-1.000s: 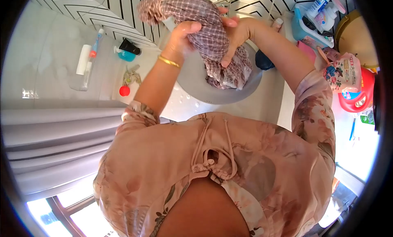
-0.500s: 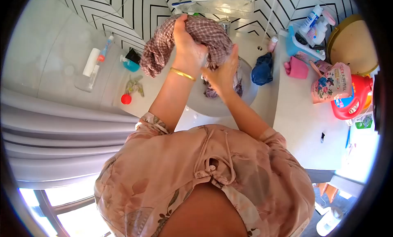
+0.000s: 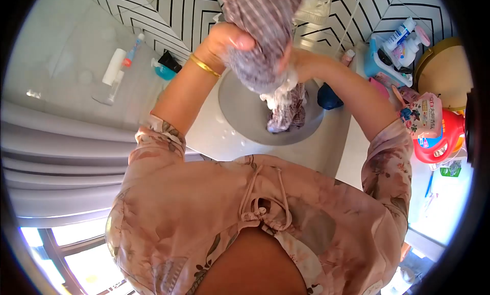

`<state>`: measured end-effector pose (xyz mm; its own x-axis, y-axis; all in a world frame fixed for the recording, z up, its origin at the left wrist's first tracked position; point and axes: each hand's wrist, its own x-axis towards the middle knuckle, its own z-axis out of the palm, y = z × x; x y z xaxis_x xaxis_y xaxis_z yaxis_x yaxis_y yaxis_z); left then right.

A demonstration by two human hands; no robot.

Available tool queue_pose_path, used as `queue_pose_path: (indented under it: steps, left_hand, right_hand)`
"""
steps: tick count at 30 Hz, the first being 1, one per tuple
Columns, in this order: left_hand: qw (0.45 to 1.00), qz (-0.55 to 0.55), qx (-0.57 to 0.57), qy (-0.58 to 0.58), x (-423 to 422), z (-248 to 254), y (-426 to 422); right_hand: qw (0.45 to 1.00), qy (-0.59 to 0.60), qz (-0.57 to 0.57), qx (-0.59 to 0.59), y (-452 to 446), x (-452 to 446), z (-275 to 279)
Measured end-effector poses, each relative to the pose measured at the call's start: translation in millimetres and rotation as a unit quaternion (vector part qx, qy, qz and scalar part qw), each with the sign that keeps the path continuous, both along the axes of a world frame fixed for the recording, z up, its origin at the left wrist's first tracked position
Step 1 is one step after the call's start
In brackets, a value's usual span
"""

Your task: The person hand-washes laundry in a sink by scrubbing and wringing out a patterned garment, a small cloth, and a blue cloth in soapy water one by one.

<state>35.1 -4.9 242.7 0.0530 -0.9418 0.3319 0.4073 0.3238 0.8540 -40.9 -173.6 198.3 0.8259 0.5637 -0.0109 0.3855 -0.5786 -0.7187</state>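
A checked, brownish-purple cloth (image 3: 261, 19), bunched up and wet-looking, is held above the round sink (image 3: 237, 111). My left hand (image 3: 228, 42), with a gold bangle at its wrist, grips the cloth from the left, thumb across its front. On the other side, my right hand (image 3: 301, 64) is closed on the cloth near its lower end, its fingers mostly hidden behind the fabric. White suds (image 3: 279, 97) cling below that hand. Under them, more checked fabric (image 3: 289, 114) hangs or lies in the sink; whether it is the same piece I cannot tell.
Right of the sink is a dark blue bundle (image 3: 329, 97). Further right stand a blue basket (image 3: 380, 70) of bottles, a pink pouch (image 3: 422, 116) and a red detergent jug (image 3: 451, 134). At left are a teal bottle (image 3: 163, 70) and a grey curtain (image 3: 66, 167).
The cloth has been lifted and now hangs more upright. My left hand has turned to grip it from the side, and my right arm has swung outward to the right.
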Motion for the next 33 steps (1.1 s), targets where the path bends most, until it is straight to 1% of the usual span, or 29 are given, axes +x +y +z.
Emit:
queue_pose_path:
  steps: [2,3,4,5,6,7,8,9,10,11,12,13,14,15,16,17,18,20,21,22,23,24,25,27,28,30,31,32,33]
  left_hand:
    - [0.998,-0.043,0.034,0.026,4.4,-13.2,-0.7]
    - [0.998,-0.042,0.043,0.031,-2.3,-13.3,-0.9]
    - [0.997,-0.04,0.052,0.035,-8.3,-11.9,-1.6]
    - [0.996,0.001,0.09,0.016,-7.4,-14.0,-1.0]
    - [0.996,0.013,0.088,0.028,-6.4,-17.8,-1.6]
    - [0.995,0.026,0.086,0.041,-5.9,-23.1,-1.8]
    - [0.991,0.074,0.114,-0.008,-6.2,-26.1,-2.1]
    - [0.981,0.119,0.146,-0.057,-6.5,-29.0,-2.5]
    - [0.96,0.143,0.134,-0.2,-4.4,-43.6,-2.8]
    - [0.919,0.163,0.118,-0.338,-5.1,-58.8,-3.8]
    - [0.873,0.193,0.12,-0.431,-9.5,-68.4,-5.7]
    - [0.817,0.222,0.123,-0.518,-19.5,-69.5,-8.4]
    - [0.872,0.226,0.115,-0.418,-22.2,-75.3,-12.5]
    - [0.916,0.226,0.104,-0.315,-22.5,-84.0,-15.6]
    - [0.948,0.222,0.092,-0.208,-24.2,-89.1,-20.2]
    - [0.943,0.275,0.083,-0.17,-33.6,-94.6,-23.6]
    - [0.938,0.302,0.069,-0.158,-40.1,-95.9,-25.2]
    - [0.924,0.357,0.046,-0.128,-54.1,-85.6,-24.7]
    - [0.901,0.399,0.047,-0.167,-53.9,-83.4,-23.5]
    - [0.901,0.402,0.042,-0.156,-48.2,-82.1,-24.4]
    - [0.902,0.405,0.036,-0.145,-40.0,-80.3,-27.1]
    - [0.903,0.407,0.027,-0.135,-36.1,-77.0,-29.7]
    - [0.898,0.436,0.029,-0.053,-39.8,-70.7,-31.7]
    - [0.858,0.501,0.111,-0.01,-38.2,-63.6,-39.9]
    - [0.834,0.531,0.152,0.009,-38.0,-58.8,-44.0]
    - [0.813,0.563,0.144,0.041,-49.4,-42.0,-56.4]
    - [0.801,0.579,0.146,0.052,-56.2,-35.4,-62.0]
    - [0.788,0.594,0.147,0.064,-62.7,-29.6,-67.5]
    - [0.791,0.587,0.132,0.114,-69.0,-25.2,-73.3]
  right_hand:
    - [0.996,0.05,0.022,-0.076,5.3,-4.6,17.2]
    - [0.99,0.076,0.033,-0.113,7.2,-7.4,22.5]
    - [0.991,0.074,0.044,-0.103,2.4,-6.8,14.7]
    - [0.992,0.072,0.056,-0.093,-2.3,-6.3,6.9]
    - [0.992,0.07,0.067,-0.083,-6.9,-5.9,-1.0]
    - [0.991,0.09,0.055,-0.085,-10.2,-8.2,-1.4]
    - [0.989,0.11,0.043,-0.087,-13.5,-10.7,-2.1]
    - [0.995,0.092,0.022,-0.026,-16.9,-14.0,-6.1]
    - [0.993,0.118,0.017,-0.004,-22.8,-15.0,-8.9]
    - [0.989,0.143,0.011,0.02,-29.4,-14.2,-11.1]
    - [0.985,0.166,0.004,0.044,-33.1,-13.6,-12.0]
    - [0.986,0.158,-0.002,0.051,-30.1,-13.7,-9.7]
    - [0.987,0.15,-0.006,0.058,-23.9,-12.9,-4.1]
    - [0.988,0.141,-0.012,0.066,-19.4,-11.4,0.5]
    - [0.988,0.15,0.002,0.033,-18.0,-8.0,2.4]
    - [0.987,0.159,0.016,0.0,-17.8,-3.0,3.7]
    - [0.985,0.169,0.03,-0.033,-17.9,0.1,5.1]
    - [0.987,0.13,-0.011,-0.094,-15.8,-3.4,21.6]
    - [0.986,0.109,-0.029,-0.125,-13.8,-5.9,26.0]
    - [0.989,0.014,-0.118,-0.089,-15.3,-9.4,15.9]
    - [0.974,-0.083,-0.206,-0.052,-19.7,-15.2,-3.3]
    - [0.94,-0.18,-0.29,-0.016,-20.9,-20.5,-18.7]
    - [0.917,-0.162,-0.357,0.071,-15.9,-32.3,-27.0]
    - [0.84,-0.209,-0.474,0.163,14.0,-55.5,-61.4]
    - [0.79,-0.231,-0.528,0.212,31.5,-58.8,-78.2]
    - [0.77,-0.29,-0.549,0.145,70.9,-51.5,-105.6]
    - [0.757,-0.319,-0.56,0.108,79.1,-50.3,-110.4]
    - [0.75,-0.322,-0.563,0.133,74.1,-44.3,-106.2]
    - [0.742,-0.325,-0.565,0.159,64.9,-28.7,-98.8]
